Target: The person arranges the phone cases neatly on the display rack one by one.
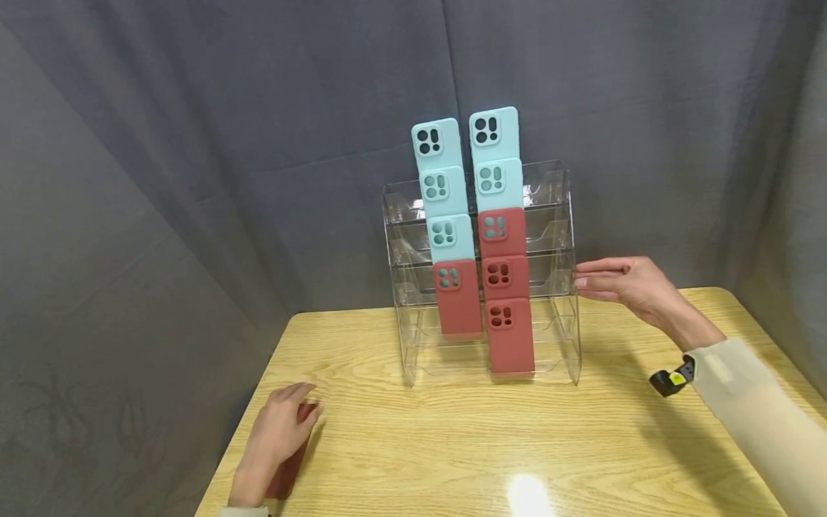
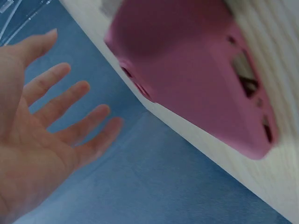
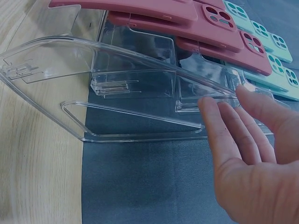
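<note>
A clear acrylic tiered rack point(image 1: 413, 373) stands on the table, holding two columns of phone cases. The left column has three light blue cases above a red case point(image 1: 460, 309); the right one has two light blue cases point(image 1: 497, 147) above three red ones. My right hand point(image 1: 639, 287) is at the rack's right side, fingers straight and their tips at the clear side panel point(image 3: 135, 114). At the table's left edge my left hand point(image 1: 279, 424), fingers spread, hovers over a loose red phone case point(image 2: 173, 60). Part of that case is hidden under the hand in the head view.
The wooden table point(image 1: 388, 445) ends close to the left hand. Grey-blue curtains point(image 1: 310, 108) hang behind the rack and along both sides. A black wrist strap point(image 1: 668, 380) sticks out below the right sleeve.
</note>
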`<state>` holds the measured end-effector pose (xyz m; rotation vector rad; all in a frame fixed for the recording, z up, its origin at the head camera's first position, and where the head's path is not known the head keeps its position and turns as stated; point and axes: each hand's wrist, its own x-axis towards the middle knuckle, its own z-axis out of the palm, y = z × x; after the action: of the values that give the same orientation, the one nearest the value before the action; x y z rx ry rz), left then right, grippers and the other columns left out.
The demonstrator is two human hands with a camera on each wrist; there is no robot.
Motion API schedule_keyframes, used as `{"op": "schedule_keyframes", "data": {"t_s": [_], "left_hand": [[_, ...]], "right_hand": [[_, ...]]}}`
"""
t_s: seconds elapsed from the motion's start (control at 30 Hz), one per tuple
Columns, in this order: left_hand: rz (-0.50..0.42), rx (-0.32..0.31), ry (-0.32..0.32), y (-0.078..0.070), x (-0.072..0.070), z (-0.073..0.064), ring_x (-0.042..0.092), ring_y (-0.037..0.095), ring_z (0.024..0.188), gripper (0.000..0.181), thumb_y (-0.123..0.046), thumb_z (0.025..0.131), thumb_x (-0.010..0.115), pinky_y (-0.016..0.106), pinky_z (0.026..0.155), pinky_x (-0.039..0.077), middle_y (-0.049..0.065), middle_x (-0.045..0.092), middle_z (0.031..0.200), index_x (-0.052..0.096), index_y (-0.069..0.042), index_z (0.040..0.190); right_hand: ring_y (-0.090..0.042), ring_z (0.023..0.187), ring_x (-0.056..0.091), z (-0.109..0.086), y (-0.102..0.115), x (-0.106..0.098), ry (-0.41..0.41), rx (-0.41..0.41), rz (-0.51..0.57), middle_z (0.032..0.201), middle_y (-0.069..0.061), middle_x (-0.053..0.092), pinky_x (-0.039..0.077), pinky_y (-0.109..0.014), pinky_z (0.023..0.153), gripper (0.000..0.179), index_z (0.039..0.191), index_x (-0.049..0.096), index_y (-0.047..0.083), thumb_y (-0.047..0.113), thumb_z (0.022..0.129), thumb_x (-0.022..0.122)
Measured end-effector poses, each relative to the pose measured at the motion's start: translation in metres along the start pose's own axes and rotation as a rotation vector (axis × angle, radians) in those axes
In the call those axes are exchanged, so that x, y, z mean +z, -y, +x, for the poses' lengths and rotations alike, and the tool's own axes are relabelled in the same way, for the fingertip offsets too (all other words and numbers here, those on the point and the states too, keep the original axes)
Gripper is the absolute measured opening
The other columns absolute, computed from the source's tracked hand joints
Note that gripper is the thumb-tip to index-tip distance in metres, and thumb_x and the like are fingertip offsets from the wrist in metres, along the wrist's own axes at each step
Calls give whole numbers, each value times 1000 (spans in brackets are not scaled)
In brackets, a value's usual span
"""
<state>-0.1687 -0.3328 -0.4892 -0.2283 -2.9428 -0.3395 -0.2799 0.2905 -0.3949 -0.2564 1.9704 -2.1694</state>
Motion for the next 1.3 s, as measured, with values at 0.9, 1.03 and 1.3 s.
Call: {"op": "schedule_keyframes", "data": {"t_s": [0.9, 1.03, 1.3], "left_hand": [[-29, -192, 262, 22, 11, -7, 58, 55, 127, 61, -37, 98, 74, 68, 96, 58, 32, 53, 151, 58, -10, 150], [-13, -212, 266, 22, 13, -4, 59, 53, 123, 60, -37, 97, 75, 65, 87, 60, 30, 55, 150, 60, -10, 148], [-18, -208, 254, 21, 12, -1, 61, 43, 109, 57, -38, 95, 76, 56, 83, 59, 24, 64, 141, 64, -10, 143]], "right_hand": [[-12, 101, 79, -5, 4, 2, -1, 30, -18, 109, 1, 82, 65, -28, 96, 27, 123, 75, 5, 1, 97, 73], [-10, 101, 79, -6, 4, 3, -7, 30, -44, 109, 3, 82, 64, -27, 96, 29, 126, 73, 2, 3, 97, 73], [-10, 101, 79, -6, 3, 3, -13, 34, -63, 108, 4, 82, 64, -26, 95, 32, 130, 71, 0, 4, 97, 74]]}}
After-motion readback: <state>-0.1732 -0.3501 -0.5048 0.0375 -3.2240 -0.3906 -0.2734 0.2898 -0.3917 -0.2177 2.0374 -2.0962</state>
